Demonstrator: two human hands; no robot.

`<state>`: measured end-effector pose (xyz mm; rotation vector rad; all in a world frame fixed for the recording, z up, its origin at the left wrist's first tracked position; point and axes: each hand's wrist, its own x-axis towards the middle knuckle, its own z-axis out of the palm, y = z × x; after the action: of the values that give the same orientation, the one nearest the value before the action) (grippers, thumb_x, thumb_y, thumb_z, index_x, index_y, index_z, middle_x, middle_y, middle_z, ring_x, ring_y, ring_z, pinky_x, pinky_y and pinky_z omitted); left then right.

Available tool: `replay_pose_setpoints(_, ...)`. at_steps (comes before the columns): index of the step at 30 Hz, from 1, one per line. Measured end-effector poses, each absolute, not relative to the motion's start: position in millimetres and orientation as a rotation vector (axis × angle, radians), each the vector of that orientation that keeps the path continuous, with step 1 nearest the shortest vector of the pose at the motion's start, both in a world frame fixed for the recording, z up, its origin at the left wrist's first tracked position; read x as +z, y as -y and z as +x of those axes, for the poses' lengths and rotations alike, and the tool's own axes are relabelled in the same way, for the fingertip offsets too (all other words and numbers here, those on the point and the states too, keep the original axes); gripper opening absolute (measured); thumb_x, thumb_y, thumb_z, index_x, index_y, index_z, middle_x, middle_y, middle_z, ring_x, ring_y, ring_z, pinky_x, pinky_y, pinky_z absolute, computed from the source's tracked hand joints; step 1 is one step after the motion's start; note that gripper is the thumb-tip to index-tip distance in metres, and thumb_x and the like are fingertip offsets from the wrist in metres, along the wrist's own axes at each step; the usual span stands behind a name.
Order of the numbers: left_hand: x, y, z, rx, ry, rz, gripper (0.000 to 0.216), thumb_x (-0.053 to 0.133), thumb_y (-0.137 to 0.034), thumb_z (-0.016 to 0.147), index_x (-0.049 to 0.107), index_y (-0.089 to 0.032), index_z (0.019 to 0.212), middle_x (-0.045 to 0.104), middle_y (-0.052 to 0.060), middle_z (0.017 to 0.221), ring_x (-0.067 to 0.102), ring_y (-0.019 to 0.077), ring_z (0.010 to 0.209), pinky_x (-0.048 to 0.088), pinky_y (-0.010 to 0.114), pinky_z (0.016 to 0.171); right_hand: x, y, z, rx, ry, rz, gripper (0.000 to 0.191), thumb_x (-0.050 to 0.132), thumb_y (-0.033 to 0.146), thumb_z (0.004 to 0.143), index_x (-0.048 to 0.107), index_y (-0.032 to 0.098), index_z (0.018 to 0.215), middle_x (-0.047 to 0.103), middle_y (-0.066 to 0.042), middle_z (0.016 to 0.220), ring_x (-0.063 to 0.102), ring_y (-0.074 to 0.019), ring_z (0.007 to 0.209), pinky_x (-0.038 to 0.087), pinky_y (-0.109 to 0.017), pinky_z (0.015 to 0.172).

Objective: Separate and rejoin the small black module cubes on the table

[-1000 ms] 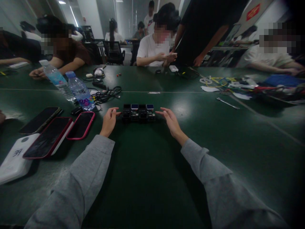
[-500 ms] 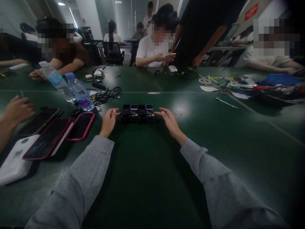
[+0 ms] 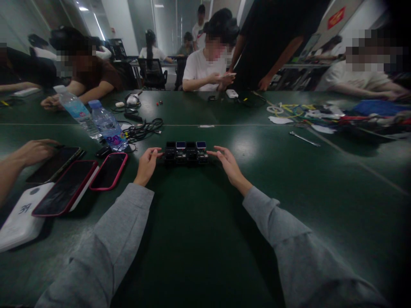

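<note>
A row of several small black modules with little blue screens (image 3: 186, 152) sits on the dark green table (image 3: 199, 239) straight ahead. My left hand (image 3: 147, 164) rests at the row's left end, fingers loosely curled, fingertips touching or nearly touching it. At the right end lies my right hand (image 3: 227, 161), fingers stretched out toward the row. Neither hand grips anything. Both arms wear grey sleeves.
Three phones (image 3: 109, 169) and a white power bank (image 3: 19, 220) lie at left, where another person's hand (image 3: 34, 150) touches a phone. Two water bottles (image 3: 107, 126), black cables (image 3: 143, 127), a wrench (image 3: 305, 139) and clutter at right. Several people sit around the table.
Another person's hand came in from the left and now rests on the far-left phone. My hands and the modules have barely moved.
</note>
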<state>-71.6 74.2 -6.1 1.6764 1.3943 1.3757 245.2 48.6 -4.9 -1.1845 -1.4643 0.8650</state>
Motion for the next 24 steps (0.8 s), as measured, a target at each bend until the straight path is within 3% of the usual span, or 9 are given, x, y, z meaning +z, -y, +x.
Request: replay_pose_setpoints(24, -10.7, -76.5, -73.0, 1.343, -1.346, 1.688, 0.031, 0.049, -0.041, 0.094, 0.065, -0.018, 0.107, 0.073, 0.007, 0.095, 0.07, 0.0225, 0.096, 0.052, 0.038, 0.089, -11.6, -52.9, 248.0, 0.94, 1.421, -1.131, 0.038, 0.053, 0.051, 0.094, 0.05, 0.025, 0.122, 0.065, -0.008, 0.122, 0.054, -0.0252, 0.123, 0.039, -0.05, 0.107)
